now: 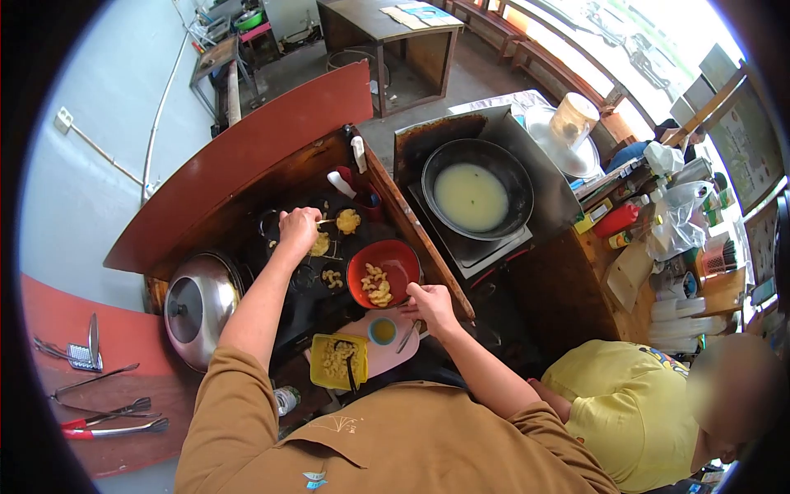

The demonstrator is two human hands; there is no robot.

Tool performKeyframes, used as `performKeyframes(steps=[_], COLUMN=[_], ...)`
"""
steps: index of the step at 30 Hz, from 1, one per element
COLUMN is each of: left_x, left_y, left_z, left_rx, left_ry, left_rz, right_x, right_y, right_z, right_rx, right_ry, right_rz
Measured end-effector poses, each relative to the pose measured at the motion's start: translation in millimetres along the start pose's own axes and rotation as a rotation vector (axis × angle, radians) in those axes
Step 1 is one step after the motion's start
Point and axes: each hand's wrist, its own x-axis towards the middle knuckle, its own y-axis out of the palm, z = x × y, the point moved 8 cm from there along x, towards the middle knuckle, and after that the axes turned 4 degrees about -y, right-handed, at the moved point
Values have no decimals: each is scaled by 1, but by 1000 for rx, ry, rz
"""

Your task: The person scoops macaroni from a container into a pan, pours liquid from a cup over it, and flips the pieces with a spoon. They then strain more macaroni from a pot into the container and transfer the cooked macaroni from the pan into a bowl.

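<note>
My left hand point(298, 230) is closed, pinching a thin stick-like handle over the dark stove. Just beyond its fingertips lie a golden lump of fried food point(348, 221) and a yellowish round piece point(320, 244). My right hand point(429, 309) is closed beside the lower right rim of a red bowl point(397, 263) with several curved, pale brown pieces inside; what its fingers grip, if anything, is hidden. Below the bowl, a yellow container point(318, 370) holds similar pieces and a dark-handled utensil. A small cup of yellow liquid point(383, 331) and a spoon point(406, 339) rest on a pink board point(379, 362).
A wok of pale liquid point(473, 198) stands on a burner to the right. At left is a lidded metal pot point(196, 313). Tongs point(115, 428) lie on a red surface. A person in a yellow shirt point(617, 412) is close on my right, beside a cluttered wooden counter point(597, 284).
</note>
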Motion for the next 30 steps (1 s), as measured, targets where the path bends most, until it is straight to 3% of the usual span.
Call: performKeyframes(steps=[4, 12, 15, 18, 22, 24, 27, 28, 30], left_x=[-2, -7, -12, -8, 1, 2, 7, 8, 6], left_y=[5, 7, -6, 0, 4, -7, -4, -2, 4], left_z=[10, 8, -8, -6, 8, 5, 5, 4, 16], left_rx=[-97, -123, 6, 74, 83, 97, 141, 141, -55], left_ry=[-110, -120, 86, 91, 29, 23, -68, -65, -185], left_rz=[129, 90, -181, -297, -302, -287, -15, -13, 67], right_x=[6, 6, 7, 14, 17, 18, 19, 20, 20], right_y=[-2, 0, 1, 3, 6, 7, 5, 4, 6], right_z=[-3, 3, 1, -4, -4, -1, 0, -1, -1], right_rx=[13, 32, 34, -1, 14, 3, 17, 13, 10], right_ry=[-10, -13, -32, -20, -37, -48, -43, -48, -52], right_rz=[-9, -11, 5, 29, 21, 17, -2, -3, 0])
